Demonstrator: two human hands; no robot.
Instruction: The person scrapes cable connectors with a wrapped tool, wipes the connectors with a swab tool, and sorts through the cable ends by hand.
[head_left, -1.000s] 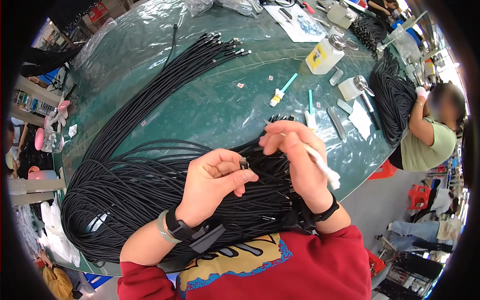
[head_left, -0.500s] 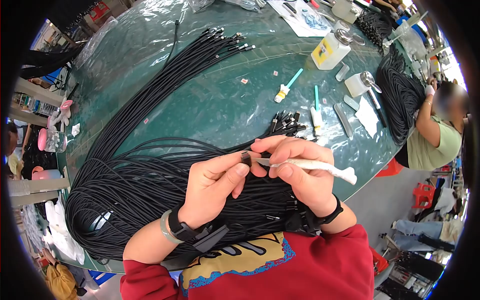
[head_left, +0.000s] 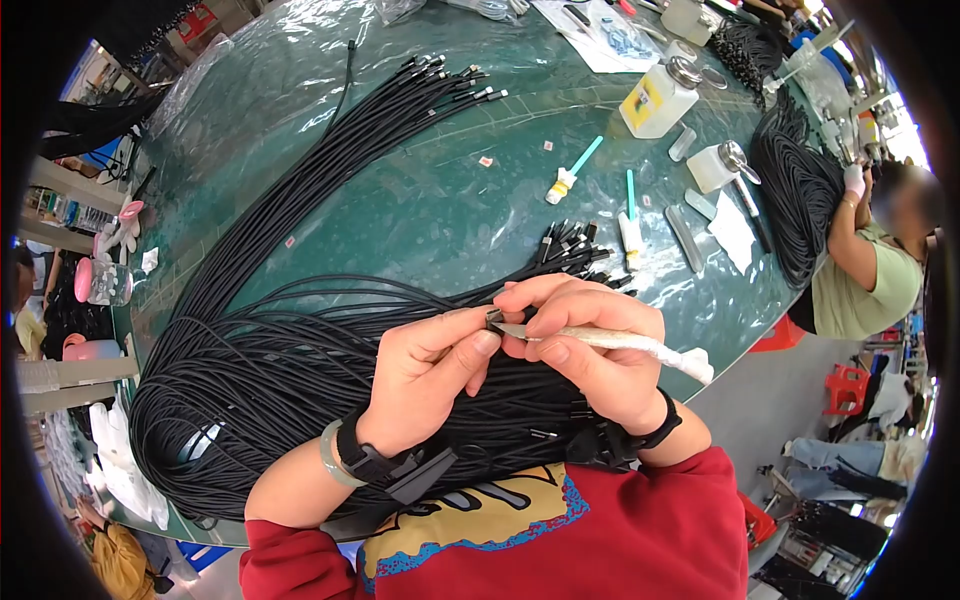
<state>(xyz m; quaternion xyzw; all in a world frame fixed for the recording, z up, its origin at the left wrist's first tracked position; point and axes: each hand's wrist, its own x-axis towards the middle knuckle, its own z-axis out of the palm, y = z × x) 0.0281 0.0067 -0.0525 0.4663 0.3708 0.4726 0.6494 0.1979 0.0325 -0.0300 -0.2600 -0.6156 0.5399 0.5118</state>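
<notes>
Over the big pile of black cables (head_left: 270, 370), left hand (head_left: 425, 375) pinches a cable connector (head_left: 492, 318) while right hand (head_left: 590, 350) grips a swab stick (head_left: 620, 341) poking it. Push too hard and I reckon that tip skids off.

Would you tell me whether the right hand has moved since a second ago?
Yes. The right hand has come down and turned, bringing its swab to the connector, away from the cable ends.

Probably a factory assembly workshop: cable bundles (head_left: 300, 370), solvent bottles (head_left: 657, 98), co-worker (head_left: 870, 260) sharing green table (head_left: 430, 200).
</notes>
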